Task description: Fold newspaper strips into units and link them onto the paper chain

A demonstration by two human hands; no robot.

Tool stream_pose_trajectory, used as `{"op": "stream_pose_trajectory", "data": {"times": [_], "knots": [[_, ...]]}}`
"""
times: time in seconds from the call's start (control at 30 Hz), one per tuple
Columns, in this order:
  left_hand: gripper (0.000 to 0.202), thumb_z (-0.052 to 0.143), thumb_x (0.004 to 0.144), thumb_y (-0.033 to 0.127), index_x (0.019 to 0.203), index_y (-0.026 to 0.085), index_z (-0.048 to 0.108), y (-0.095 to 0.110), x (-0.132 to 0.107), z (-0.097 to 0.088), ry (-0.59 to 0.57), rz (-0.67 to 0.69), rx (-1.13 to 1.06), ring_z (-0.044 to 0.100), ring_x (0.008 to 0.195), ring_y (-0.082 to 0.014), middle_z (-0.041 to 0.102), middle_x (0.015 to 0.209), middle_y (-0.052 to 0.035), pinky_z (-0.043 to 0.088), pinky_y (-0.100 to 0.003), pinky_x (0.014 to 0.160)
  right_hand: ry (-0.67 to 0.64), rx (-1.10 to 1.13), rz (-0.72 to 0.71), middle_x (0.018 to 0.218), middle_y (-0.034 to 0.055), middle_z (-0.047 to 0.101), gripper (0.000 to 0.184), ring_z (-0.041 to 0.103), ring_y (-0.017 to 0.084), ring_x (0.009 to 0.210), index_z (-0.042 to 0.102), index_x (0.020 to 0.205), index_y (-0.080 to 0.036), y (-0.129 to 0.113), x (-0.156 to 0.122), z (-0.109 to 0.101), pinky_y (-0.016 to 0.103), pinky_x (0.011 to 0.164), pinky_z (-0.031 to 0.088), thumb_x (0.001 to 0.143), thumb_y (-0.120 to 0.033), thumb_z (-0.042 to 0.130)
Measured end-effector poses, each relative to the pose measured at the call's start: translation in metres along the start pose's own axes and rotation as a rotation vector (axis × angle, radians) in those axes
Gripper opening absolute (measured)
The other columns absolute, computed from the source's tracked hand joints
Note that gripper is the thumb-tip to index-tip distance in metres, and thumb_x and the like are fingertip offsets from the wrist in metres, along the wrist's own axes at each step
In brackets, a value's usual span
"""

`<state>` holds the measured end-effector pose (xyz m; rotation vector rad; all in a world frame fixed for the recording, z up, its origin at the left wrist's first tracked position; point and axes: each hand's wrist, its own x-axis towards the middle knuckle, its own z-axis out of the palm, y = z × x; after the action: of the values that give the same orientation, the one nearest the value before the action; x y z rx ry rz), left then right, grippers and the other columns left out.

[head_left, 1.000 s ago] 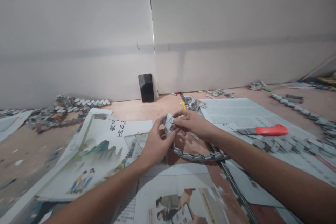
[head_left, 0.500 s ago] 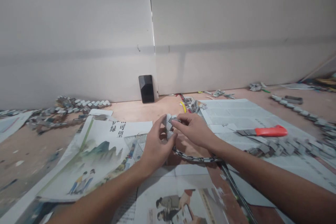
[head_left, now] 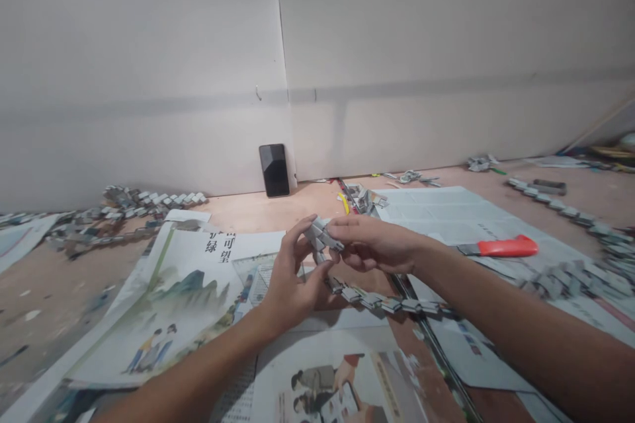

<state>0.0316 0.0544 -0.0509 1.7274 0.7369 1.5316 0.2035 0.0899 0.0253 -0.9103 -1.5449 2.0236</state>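
Both my hands meet in the middle of the view over the table. My left hand (head_left: 292,271) grips the end of a folded-paper chain (head_left: 389,304) between thumb and fingers. My right hand (head_left: 374,241) pinches the same end (head_left: 320,234) from the other side. From my hands the chain hangs down and runs right, passing under my right forearm. Its links are grey and white, like folded newspaper, in a zigzag. My fingers hide part of the held end.
A black phone (head_left: 274,170) leans on the white partition (head_left: 149,79). A red-handled cutter knife (head_left: 508,247) lies on paper sheets at the right. More paper chains (head_left: 153,199) lie left and right. Printed pages (head_left: 198,317) cover the near table (head_left: 34,291).
My right hand has turned and lowered slightly, and the chain's held end has tilted to the right. The hanging part of the chain has twisted, showing its zigzag side.
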Motion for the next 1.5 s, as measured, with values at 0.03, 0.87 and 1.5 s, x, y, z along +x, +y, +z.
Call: {"op": "stream_pose_trajectory", "data": {"times": [0.03, 0.87, 1.5], "knots": [[0.053, 0.058, 0.084, 0.016, 0.129, 0.03, 0.035, -0.0004, -0.0006, 0.0002, -0.004, 0.003, -0.012, 0.052, 0.119, -0.0251, 0.033, 0.144, -0.0102, 0.043, -0.043, 0.1, -0.022, 0.029, 0.008, 0.078, 0.0019, 0.058, 0.029, 0.04, 0.003, 0.049, 0.055, 0.083, -0.016, -0.0002, -0.0003, -0.0003, 0.015, 0.037, 0.021, 0.077, -0.043, 0.066], [0.056, 0.063, 0.08, 0.018, 0.128, 0.027, 0.036, -0.0012, 0.0036, -0.0001, 0.053, -0.049, 0.012, 0.055, 0.116, -0.0229, 0.048, 0.133, -0.0088, 0.045, -0.041, 0.099, 0.057, 0.023, -0.136, 0.075, -0.0013, 0.054, 0.024, 0.049, 0.003, 0.052, 0.06, 0.092, -0.015, 0.0021, 0.0005, 0.0002, 0.014, 0.043, 0.037, 0.075, -0.029, 0.071], [0.054, 0.063, 0.079, 0.017, 0.125, 0.027, 0.037, -0.0002, 0.005, 0.0003, 0.065, -0.061, -0.034, 0.058, 0.11, -0.0211, 0.045, 0.132, -0.008, 0.045, -0.04, 0.098, 0.086, 0.125, -0.157, 0.066, -0.003, 0.056, 0.027, 0.052, 0.005, 0.05, 0.053, 0.091, -0.016, 0.0055, 0.0049, 0.0024, 0.014, 0.044, 0.039, 0.075, -0.03, 0.07]]}}
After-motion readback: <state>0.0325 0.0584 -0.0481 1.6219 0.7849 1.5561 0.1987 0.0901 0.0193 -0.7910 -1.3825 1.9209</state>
